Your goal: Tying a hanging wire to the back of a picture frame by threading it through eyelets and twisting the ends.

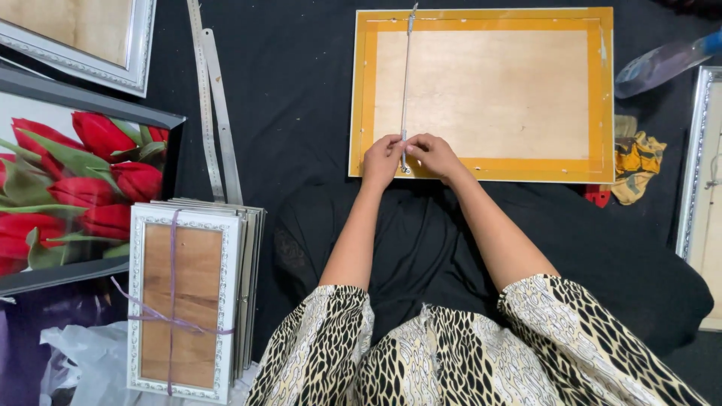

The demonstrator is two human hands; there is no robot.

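Our left hand (382, 159) and right hand (434, 156) meet at the near edge of the picture frame (481, 94), which lies face down on the black cloth (301, 113); both hands have their fingers pinched narrow on the lower end of a thin white cord (407, 83), the fingertips almost touching one another; the cord runs straight up across the frame's plywood back to its far edge, where it ends at the rim; the frame's back is bordered all round with orange tape.

To the right of the frame a crumpled yellow rag (636, 162) lies just beside its lower corner, with a small red thing (597, 196) below the rag; above the rag a blue-handled tool (665, 64) points toward the frame's upper corner; further right we see the edge of a silver frame (699, 180).

To the left of the frame, well apart, two metal rulers (214, 113) lie side by side on the cloth; beyond them sit a tulip picture (71, 173) in a dark frame and, nearer to us, a stack of small white frames (192, 301) tied with purple ribbon; another silver-edged frame (90, 37) lies in the far left corner.
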